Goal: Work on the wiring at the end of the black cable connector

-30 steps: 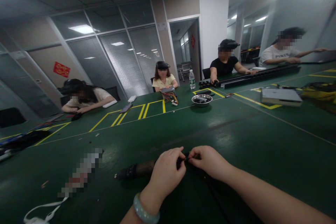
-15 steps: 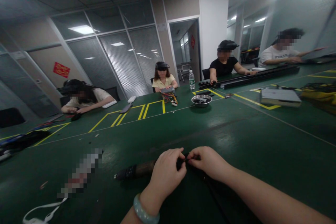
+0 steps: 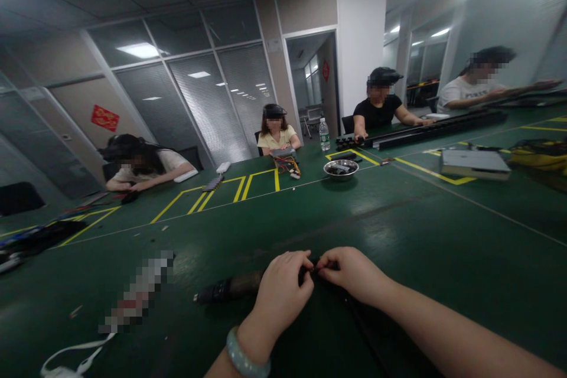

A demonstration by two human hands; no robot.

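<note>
My left hand [image 3: 283, 292] and my right hand [image 3: 349, 271] meet over the green table [image 3: 398, 230], fingertips pinched together on a small black part [image 3: 312, 269] between them. The part is mostly hidden by my fingers. A dark cylindrical tool [image 3: 225, 288] lies on the table just left of my left hand, touching it. A dark cable or strip [image 3: 363, 319] runs from under my right hand toward me. A pale green bracelet [image 3: 245, 357] sits on my left wrist.
A metal bowl [image 3: 341, 169] with dark parts stands mid-table. Across sit several people at work. A water bottle [image 3: 324, 134], coloured wires [image 3: 290, 165], a long black rail [image 3: 434, 127], a grey box [image 3: 475, 162] and a white cable [image 3: 75, 357] lie around.
Both hands stay pinched on the small part in the same spot. The person at the far right has shifted an outstretched arm slightly.
</note>
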